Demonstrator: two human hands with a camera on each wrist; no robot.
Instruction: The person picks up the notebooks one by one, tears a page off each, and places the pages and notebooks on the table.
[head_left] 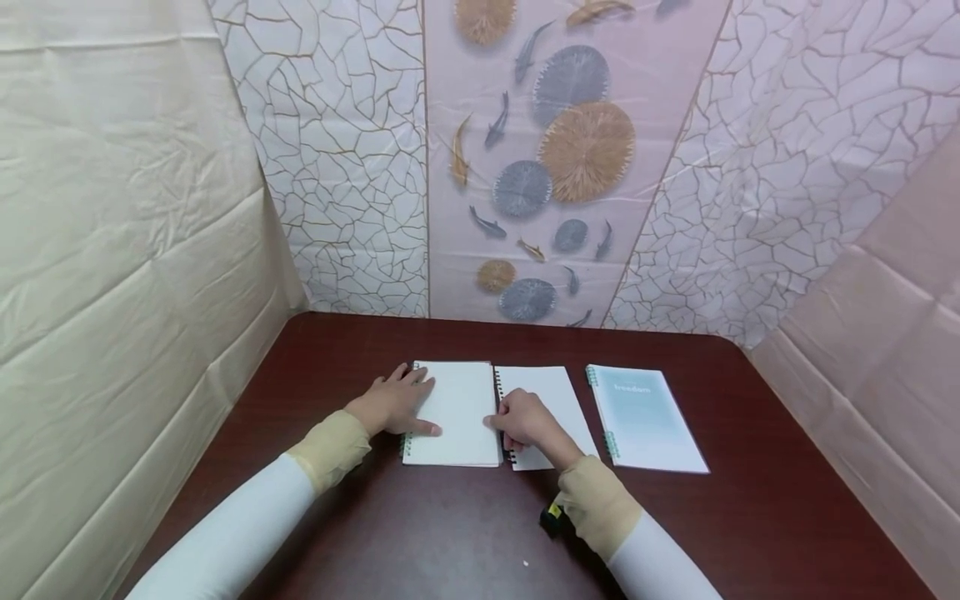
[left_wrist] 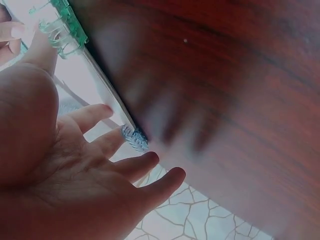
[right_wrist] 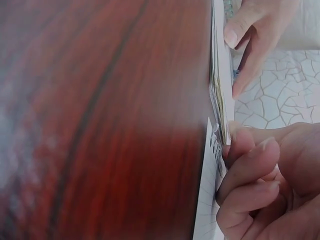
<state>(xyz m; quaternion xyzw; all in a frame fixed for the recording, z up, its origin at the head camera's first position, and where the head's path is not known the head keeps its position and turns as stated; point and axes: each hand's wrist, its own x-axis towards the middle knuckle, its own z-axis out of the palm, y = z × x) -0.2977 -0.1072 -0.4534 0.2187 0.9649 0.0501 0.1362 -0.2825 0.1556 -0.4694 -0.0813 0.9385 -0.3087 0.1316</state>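
A ring-bound notebook lies in the middle of the table, a blank white page facing up and its green rings along the left edge. My left hand rests with fingers spread over that ringed edge, the thumb on the page. At the opposite edge, my right hand pinches the notebook's pages between its thumb and curled fingers. Under the right hand and wrist lies loose white paper with punched holes down its left side, close against the notebook.
To the right lies a pale blue cover sheet printed "freedom", with green ring strips on its left edge. A small black and yellow object sits beside my right wrist on the dark red table. Patterned cloth hangs behind.
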